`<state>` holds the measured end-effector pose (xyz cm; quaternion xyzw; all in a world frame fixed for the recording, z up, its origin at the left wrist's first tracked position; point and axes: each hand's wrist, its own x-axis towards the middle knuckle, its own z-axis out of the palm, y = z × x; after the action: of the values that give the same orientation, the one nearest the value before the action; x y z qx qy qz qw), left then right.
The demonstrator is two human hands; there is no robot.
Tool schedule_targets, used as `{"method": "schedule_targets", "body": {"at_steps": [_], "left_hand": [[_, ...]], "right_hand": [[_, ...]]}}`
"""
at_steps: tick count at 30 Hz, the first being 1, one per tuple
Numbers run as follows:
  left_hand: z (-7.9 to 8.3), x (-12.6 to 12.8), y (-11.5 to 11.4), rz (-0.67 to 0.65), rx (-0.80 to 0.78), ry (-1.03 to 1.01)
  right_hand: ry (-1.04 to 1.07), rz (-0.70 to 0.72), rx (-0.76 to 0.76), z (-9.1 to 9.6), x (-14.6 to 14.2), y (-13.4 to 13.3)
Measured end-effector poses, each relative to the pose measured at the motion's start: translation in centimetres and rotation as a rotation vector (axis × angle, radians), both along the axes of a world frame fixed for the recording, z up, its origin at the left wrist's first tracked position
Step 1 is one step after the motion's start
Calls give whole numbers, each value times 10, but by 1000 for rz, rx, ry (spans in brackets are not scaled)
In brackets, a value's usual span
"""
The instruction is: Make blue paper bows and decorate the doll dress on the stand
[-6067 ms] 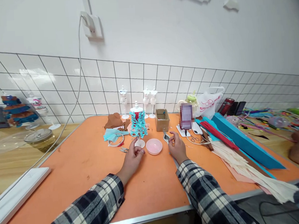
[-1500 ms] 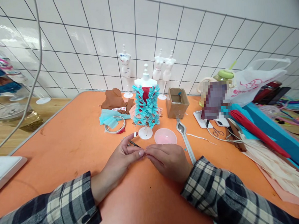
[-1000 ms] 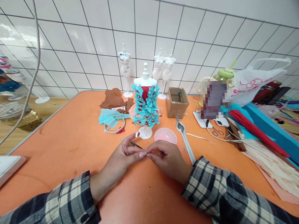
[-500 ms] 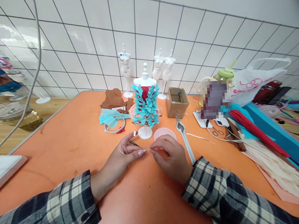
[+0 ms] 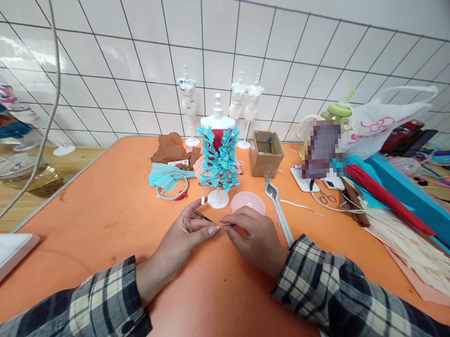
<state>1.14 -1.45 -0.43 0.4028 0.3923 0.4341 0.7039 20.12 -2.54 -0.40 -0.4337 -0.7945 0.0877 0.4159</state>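
In front of me on the orange table, my left hand (image 5: 186,231) has its thumb pressed to its fingers. Whatever is pinched there is too small to name. The raised index finger wears a white wrap (image 5: 203,201) near its tip. A dark slim tool (image 5: 202,215) shows behind that hand; I cannot tell whether it is held. My right hand (image 5: 255,238) has thumb and index almost together, right beside the left fingertips, with any held thing too fine to see. Beyond both hands stands a small dress form (image 5: 218,122) wearing a red dress with turquoise pleated bows (image 5: 224,163).
A pink dish (image 5: 247,202) lies behind my right hand, near a grey strap-like strip (image 5: 283,221) and a cardboard box (image 5: 267,161). Cloth scraps (image 5: 170,147) and a white ring (image 5: 165,196) lie left. Scissors (image 5: 328,197), cables and fabric piles (image 5: 413,248) crowd the right.
My right hand has shifted slightly left, bringing its fingertips up to the left ones. The left hand has stayed nearly still.
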Motion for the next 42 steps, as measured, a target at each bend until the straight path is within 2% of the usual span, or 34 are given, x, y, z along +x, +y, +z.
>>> {"method": "schedule_targets", "body": {"at_steps": [4, 8, 12, 15, 20, 24, 29, 36, 42], "left_hand": [[1, 1, 0, 17, -13, -35], [0, 0, 0, 19, -6, -28], [-2, 0, 0, 14, -6, -5], [-2, -1, 0, -14, 9, 15], [0, 0, 0, -60, 32, 11], [2, 1, -1, -67, 22, -20], [3, 1, -1, -52, 47, -4], [2, 1, 0, -50, 67, 69], [-2, 2, 0, -67, 52, 31]], "right_hand": [[41, 14, 22, 3, 1, -2], [-14, 46, 72, 2, 2, -5], [-21, 52, 48, -1, 1, -3], [78, 98, -92, 1, -1, -1], [341, 195, -472, 3, -4, 0], [437, 231, -578, 2, -7, -4], [413, 167, -523, 4, -8, -4], [312, 94, -253, -2, -6, -1], [302, 85, -228, -2, -7, -1]]}}
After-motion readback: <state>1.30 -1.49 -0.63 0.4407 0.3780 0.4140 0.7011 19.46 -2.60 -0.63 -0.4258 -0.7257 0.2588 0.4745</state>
